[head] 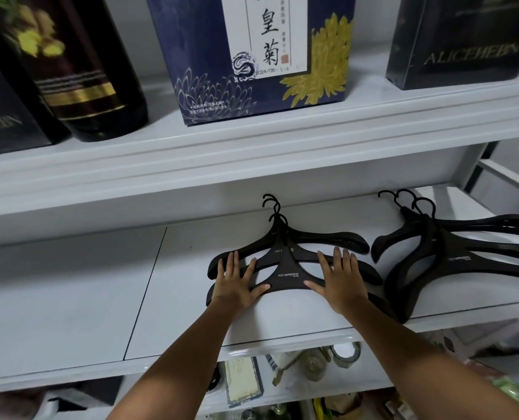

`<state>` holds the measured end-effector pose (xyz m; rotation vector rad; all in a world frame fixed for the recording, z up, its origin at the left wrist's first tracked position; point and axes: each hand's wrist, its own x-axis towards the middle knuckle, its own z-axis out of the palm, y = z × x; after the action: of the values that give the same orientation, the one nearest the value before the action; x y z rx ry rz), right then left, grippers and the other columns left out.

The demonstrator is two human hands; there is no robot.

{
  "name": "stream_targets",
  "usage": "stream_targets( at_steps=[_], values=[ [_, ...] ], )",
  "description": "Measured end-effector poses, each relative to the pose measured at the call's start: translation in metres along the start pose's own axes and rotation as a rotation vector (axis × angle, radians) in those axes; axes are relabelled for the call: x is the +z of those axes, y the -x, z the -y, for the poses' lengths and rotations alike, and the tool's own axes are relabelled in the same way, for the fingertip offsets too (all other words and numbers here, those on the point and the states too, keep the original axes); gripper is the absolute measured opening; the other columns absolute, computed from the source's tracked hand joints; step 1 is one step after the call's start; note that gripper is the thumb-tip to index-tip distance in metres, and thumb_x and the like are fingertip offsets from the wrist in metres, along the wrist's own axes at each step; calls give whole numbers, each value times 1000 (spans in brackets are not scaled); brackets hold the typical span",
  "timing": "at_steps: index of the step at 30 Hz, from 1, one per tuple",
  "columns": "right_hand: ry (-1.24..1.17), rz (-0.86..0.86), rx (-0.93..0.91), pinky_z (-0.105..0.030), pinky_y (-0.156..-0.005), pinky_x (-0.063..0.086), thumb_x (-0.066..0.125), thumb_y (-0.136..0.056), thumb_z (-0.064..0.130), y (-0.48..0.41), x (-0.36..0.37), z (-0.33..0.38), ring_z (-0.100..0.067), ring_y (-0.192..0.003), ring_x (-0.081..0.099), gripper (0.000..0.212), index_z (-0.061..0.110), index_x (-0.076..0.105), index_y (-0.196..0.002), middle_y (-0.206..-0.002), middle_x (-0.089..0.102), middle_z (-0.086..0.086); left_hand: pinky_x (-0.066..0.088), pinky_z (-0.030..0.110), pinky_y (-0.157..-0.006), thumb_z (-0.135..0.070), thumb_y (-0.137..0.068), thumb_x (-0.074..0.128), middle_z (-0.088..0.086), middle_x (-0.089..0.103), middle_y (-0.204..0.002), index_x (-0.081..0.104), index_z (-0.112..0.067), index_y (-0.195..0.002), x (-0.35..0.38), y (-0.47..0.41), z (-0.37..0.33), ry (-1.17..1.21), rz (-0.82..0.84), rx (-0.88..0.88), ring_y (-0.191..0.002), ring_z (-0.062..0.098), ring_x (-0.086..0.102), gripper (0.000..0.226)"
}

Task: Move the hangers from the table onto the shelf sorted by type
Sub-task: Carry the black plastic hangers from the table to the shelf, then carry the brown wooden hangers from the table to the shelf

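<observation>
Both hands, left [237,283] and right [340,280], press flat on the hangers [288,274]; stiff, light, likely slick; grip the arms.

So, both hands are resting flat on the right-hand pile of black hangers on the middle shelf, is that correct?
Not quite. The head view shows the left hand and the right hand flat on the left-hand pile of black hangers on the middle shelf; the right-hand pile lies beside it, untouched.
</observation>
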<state>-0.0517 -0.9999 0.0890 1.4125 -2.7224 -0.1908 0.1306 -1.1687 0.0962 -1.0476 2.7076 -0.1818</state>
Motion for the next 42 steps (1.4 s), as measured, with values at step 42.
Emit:
stream_targets(
  at_steps=[42],
  values=[
    [-166,-306,697,-35,-84,45,42,-96,42,195,-168,-195,-31,-105,61,38,19,58,-123,-114,67,-9,30,35,-112,-45,-95,43,4,38,-150,33,-23,-145,-248,70,-265,194,-312,842,-135,26,39,55]
  ],
)
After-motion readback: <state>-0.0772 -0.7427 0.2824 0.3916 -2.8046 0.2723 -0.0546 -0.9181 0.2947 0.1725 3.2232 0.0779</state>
